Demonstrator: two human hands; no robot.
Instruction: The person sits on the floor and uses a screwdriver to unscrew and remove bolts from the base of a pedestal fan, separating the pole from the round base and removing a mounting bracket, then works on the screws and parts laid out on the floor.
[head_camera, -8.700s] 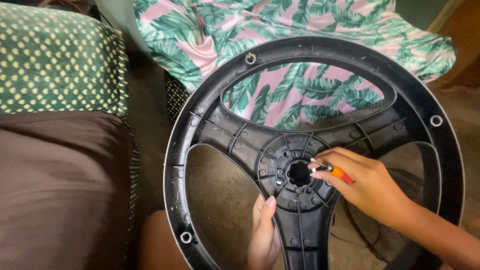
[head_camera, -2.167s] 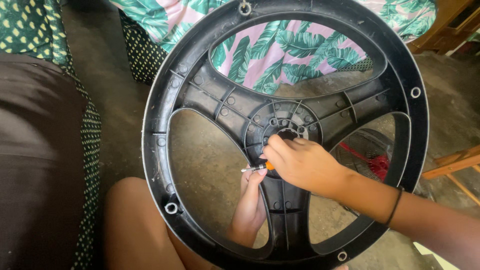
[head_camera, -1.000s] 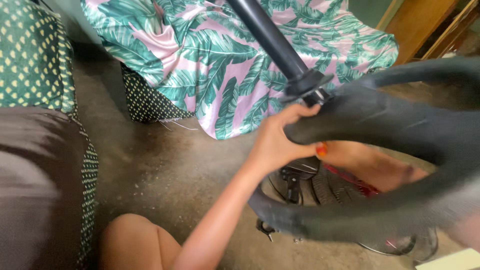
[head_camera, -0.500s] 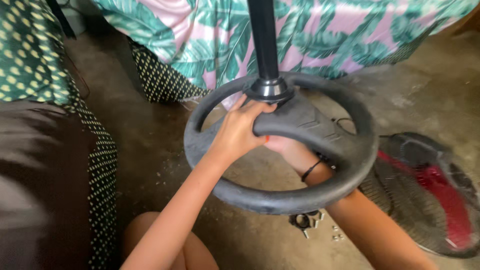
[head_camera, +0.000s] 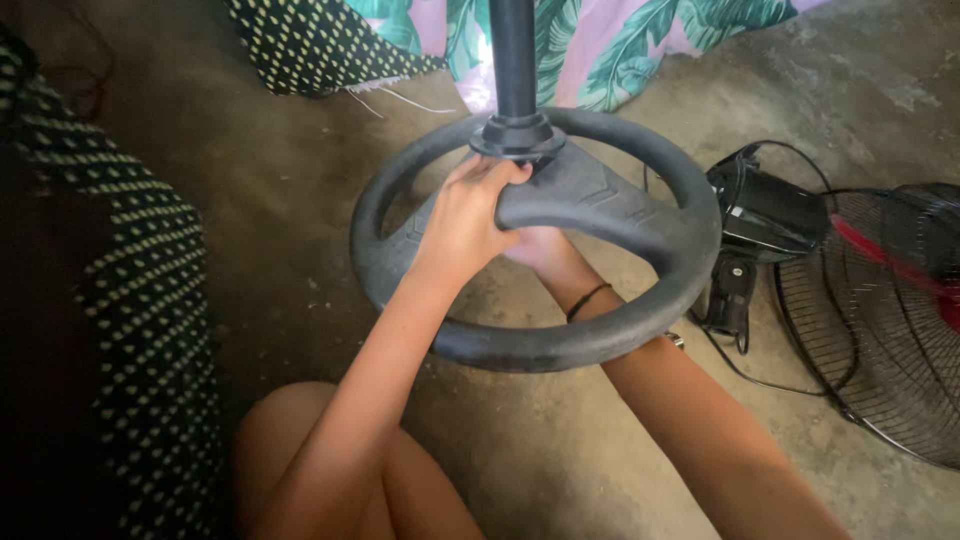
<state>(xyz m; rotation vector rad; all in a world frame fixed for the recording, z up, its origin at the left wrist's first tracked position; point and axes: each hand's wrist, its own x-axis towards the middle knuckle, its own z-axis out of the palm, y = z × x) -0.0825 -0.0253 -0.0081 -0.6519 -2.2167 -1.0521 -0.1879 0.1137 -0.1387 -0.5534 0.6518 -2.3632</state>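
A round black plastic fan base (head_camera: 640, 330), with spokes, is held a little above the concrete floor. A black pole (head_camera: 514, 50) rises from its hub collar (head_camera: 518, 138). My left hand (head_camera: 468, 215) grips a spoke right beside the hub, thumb on top. My right hand (head_camera: 535, 248) reaches up through the ring from below and sits under the hub, mostly hidden by the left hand; a dark band circles its wrist. Whether it still holds a tool I cannot tell.
A black fan motor housing (head_camera: 765, 215) with a cord lies on the floor at right, beside a wire fan guard with red blades (head_camera: 880, 300). Leaf-print cloth (head_camera: 620, 50) hangs behind. Dotted dark fabric (head_camera: 130, 300) fills the left side. My bare knee (head_camera: 300, 450) is below.
The base was upright facing me with my right hand working an orange-handled tool at its hub. It has since been turned flat with the pole pointing up, and both hands now grasp the hub.
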